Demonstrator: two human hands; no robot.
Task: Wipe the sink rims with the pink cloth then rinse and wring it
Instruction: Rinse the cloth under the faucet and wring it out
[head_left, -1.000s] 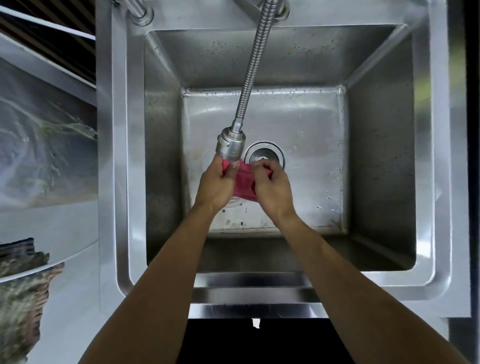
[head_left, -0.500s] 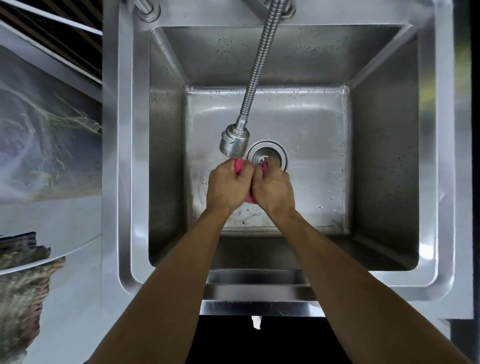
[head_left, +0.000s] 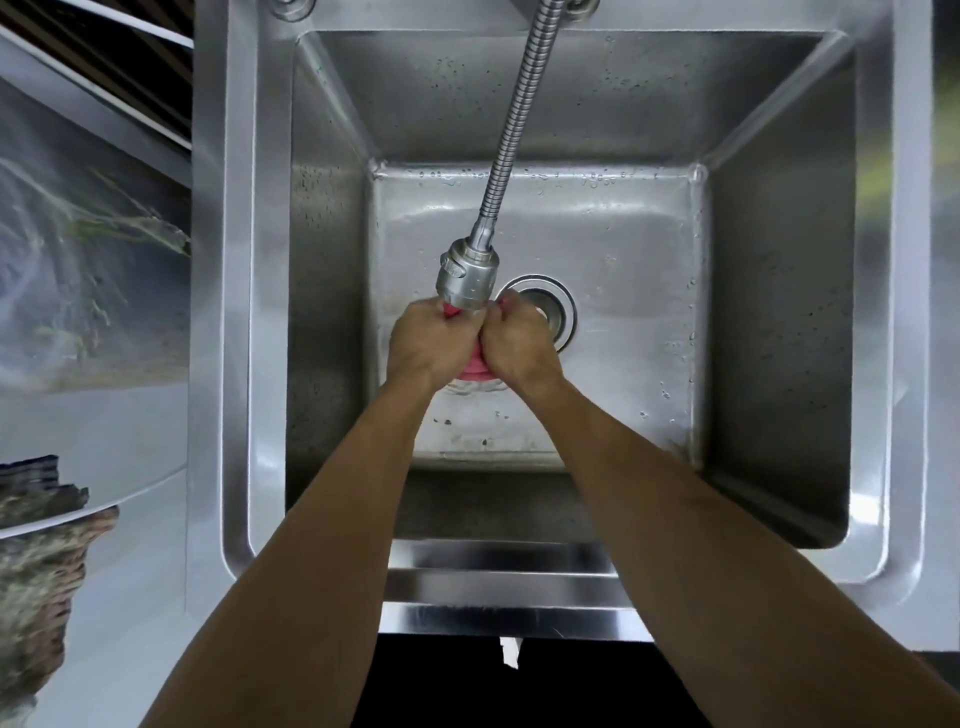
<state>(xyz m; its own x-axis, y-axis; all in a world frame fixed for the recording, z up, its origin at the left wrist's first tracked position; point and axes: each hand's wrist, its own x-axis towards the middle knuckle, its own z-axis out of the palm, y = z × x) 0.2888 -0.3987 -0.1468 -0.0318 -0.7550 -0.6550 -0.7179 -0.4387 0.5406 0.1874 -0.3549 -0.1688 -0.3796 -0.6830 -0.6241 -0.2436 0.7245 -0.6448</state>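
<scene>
Over the middle of the sink (head_left: 883, 312) basin, just below the spray head (head_left: 467, 278) of the flexible faucet hose (head_left: 511, 130), both hands meet around the pink cloth (head_left: 474, 366). Going from left to right: the left hand (head_left: 423, 345) is curled tight on the cloth's left part, knuckles up, with a sliver of pink showing at its fingertips under the nozzle. Between the two hands a bunched fold of cloth bulges out toward the sink's near rim. The right hand (head_left: 517, 340) grips the other part, fingers folded in, partly covering the drain (head_left: 558, 312) behind it.

Most of the cloth is hidden inside the two fists, which press against each other. Holding it directly under the spray head keeps it where water would fall, and squeezing over the basin lets runoff reach the drain; whether water is running I cannot tell. This looks like the rinse-and-wring stage, with the rims probably already wiped.
</scene>
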